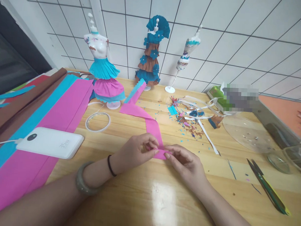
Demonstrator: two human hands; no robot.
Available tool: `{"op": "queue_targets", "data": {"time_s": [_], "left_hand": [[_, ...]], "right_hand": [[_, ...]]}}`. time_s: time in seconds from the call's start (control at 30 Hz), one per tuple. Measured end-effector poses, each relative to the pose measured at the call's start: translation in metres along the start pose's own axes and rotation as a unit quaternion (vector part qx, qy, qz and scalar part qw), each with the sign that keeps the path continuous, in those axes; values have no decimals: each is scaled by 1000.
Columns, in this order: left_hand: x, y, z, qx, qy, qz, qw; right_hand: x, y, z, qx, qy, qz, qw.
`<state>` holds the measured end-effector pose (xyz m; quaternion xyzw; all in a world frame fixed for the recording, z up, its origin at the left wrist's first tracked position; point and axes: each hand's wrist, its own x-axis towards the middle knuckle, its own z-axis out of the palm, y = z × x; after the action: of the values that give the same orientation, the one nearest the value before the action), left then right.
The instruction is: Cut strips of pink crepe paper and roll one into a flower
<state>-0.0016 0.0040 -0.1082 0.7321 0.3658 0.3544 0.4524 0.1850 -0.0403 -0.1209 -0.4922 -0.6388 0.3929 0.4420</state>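
A long pink crepe paper strip (153, 126) runs from the middle of the table toward me, with a fold partway and a blue-edged far end. My left hand (136, 148) pinches its near end between thumb and fingers. Close beside it, my right hand (187, 160) grips the same end, thumb on top. Between the two thumbs a short piece of pink shows. Behind the strip stands a small mannequin (97, 47) in a blue and pink pleated paper skirt (108, 86).
A white power bank (50, 142) lies on layered paper sheets (74, 94) at left. A tape roll (98, 122) is nearby. Two more mannequins, one dressed (152, 57), one bare (191, 50), stand behind. Paper scraps (189, 124), green-handled scissors (268, 186) and a clear disc (248, 133) lie right.
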Motion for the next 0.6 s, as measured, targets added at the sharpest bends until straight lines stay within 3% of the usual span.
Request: {"op": "queue_targets", "data": {"time_s": [0.3, 0.6], "left_hand": [[4, 2, -3, 13, -58, 19, 998], [2, -2, -1, 32, -59, -23, 997]], "right_hand": [[2, -5, -2, -22, -35, -37, 998], [0, 1, 3, -7, -18, -13, 1000]]}}
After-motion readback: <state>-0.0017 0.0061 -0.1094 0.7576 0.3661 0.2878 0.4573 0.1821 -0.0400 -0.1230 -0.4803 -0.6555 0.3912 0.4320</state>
